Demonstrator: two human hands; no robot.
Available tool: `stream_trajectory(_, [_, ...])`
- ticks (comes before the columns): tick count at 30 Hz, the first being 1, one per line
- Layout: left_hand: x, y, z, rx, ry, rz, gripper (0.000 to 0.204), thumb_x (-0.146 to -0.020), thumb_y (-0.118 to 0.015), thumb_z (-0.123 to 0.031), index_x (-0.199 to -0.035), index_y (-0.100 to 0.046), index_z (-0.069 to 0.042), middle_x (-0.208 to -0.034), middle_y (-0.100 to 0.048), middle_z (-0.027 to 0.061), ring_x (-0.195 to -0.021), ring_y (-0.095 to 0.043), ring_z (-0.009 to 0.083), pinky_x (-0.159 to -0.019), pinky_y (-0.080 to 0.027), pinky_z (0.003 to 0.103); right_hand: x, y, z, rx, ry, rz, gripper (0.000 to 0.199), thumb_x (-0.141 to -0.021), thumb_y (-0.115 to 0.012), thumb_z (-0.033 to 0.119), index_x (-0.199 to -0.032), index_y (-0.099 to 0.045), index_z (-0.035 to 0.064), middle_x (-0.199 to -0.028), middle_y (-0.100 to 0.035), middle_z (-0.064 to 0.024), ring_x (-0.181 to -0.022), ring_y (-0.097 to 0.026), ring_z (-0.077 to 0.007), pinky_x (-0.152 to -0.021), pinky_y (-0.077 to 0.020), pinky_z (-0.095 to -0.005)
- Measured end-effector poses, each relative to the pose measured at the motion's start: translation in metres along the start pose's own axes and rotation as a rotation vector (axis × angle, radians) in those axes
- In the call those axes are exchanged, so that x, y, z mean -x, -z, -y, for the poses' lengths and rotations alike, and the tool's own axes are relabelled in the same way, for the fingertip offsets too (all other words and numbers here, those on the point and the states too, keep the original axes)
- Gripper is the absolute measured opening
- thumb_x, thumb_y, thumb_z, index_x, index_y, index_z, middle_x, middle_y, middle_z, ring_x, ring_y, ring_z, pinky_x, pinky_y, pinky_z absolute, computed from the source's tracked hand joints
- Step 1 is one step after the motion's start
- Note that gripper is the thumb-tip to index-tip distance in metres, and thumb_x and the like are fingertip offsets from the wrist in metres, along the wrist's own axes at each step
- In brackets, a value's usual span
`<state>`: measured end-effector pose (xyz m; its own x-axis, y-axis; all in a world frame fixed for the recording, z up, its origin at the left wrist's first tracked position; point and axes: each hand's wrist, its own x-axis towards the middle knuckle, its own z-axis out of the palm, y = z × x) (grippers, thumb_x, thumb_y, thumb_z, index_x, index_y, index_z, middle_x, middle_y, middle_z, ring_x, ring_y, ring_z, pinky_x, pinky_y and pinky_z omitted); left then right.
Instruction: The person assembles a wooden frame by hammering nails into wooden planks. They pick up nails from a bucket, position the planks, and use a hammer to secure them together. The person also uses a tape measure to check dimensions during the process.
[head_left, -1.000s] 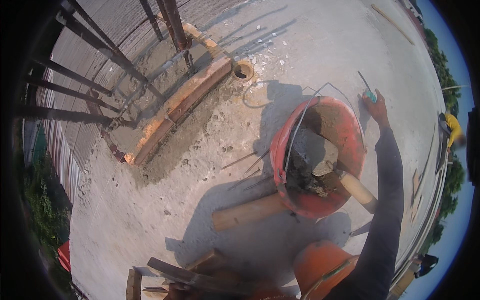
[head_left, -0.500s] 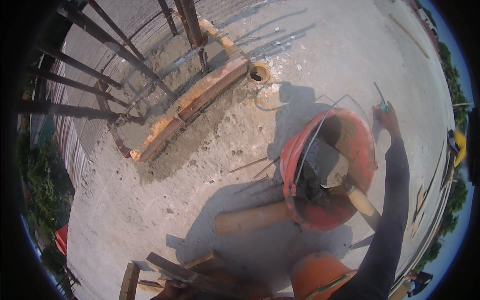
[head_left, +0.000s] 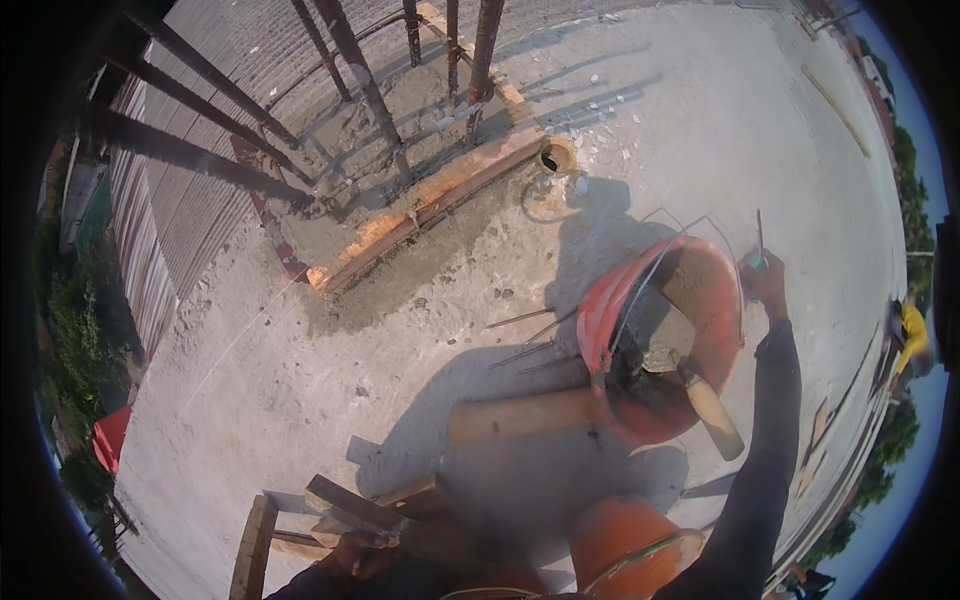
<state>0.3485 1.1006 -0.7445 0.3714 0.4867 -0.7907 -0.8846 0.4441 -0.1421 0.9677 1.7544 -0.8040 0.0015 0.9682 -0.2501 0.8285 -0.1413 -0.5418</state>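
My right hand (head_left: 768, 284), at the end of an outstretched dark sleeve, is closed round the green handle of a screwdriver (head_left: 760, 236); its thin metal shaft points away from me. Left of that hand stands a red bucket (head_left: 722, 330) with a wire bail and grey mortar inside. A trowel (head_left: 712, 408) rests in it, its wooden handle leaning over the near rim. At the lower left, my left hand (head_left: 355, 556) is closed beside some short wooden boards (head_left: 350, 503); a small pale thing shows at its fingers, too unclear to name.
Steel rebars (head_left: 365, 90) rise from wet mortar inside a wooden form (head_left: 440, 215). A pipe opening (head_left: 556, 157) lies by its corner. Near the bucket are a brown cylinder (head_left: 520, 416) and thin rods (head_left: 520, 317). An orange bucket (head_left: 620, 545) stands close; a person in yellow (head_left: 912, 335) is far right.
The view has shifted, so the form and rebars sit farther right. My right hand keeps the screwdriver, its shaft now more upright in view. My left hand has come further into sight by the boards.
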Motion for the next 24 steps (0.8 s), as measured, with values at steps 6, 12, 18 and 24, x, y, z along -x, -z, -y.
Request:
stream_trajectory(6, [0.026,-0.039,-0.017,-0.043,-0.010,0.057,0.050,-0.080,-0.068,-0.003,-0.129,-0.058,0.000,-0.122,-0.067,0.0165,-0.121,-0.062,0.0309,-0.114,-0.041,0.051,0.080,-0.004,0.033,-0.291,-0.303,-0.191,0.038,-0.090,-0.075,0.022,-0.122,-0.067,0.0043,-0.093,-0.071,-0.0034,-0.082,-0.066,-0.0115,-0.066,-0.0532,-0.0325])
stream_trajectory(12, [-0.001,0.031,-0.002,0.200,0.093,0.204,0.034,-0.085,-0.067,0.000,-0.118,-0.063,0.001,-0.122,-0.067,0.0166,-0.120,-0.063,0.0299,-0.107,-0.048,0.053,0.204,0.057,0.050,-0.996,-0.312,-0.060,0.053,-0.101,-0.058,0.047,-0.137,-0.059,0.0080,-0.120,-0.067,-0.0109,-0.096,-0.067,-0.0269,-0.070,-0.0590,-0.0422])
stream_trajectory(18, [0.008,-0.025,0.003,-0.122,-0.224,0.085,0.026,-0.090,-0.066,0.001,-0.115,-0.064,0.000,-0.114,-0.070,0.0142,-0.106,-0.070,0.0302,-0.096,-0.057,0.050,0.381,0.087,0.138,-1.647,-0.068,0.060,0.070,-0.103,-0.050,0.056,-0.144,-0.050,-0.0008,-0.124,-0.065,-0.0211,-0.094,-0.066,-0.0325,-0.073,-0.0619,-0.0478])
stream_trajectory(24, [0.024,-0.102,-0.017,-0.356,-0.417,0.075,0.026,-0.095,-0.069,-0.018,-0.118,-0.059,-0.010,-0.106,-0.067,0.0019,-0.096,-0.068,0.0174,-0.086,-0.057,0.039,0.514,0.030,0.225,-1.881,-0.147,0.181,0.076,-0.103,-0.045,0.060,-0.145,-0.045,-0.0028,-0.119,-0.064,-0.0196,-0.095,-0.064,-0.0344,-0.069,-0.0610,-0.0487])
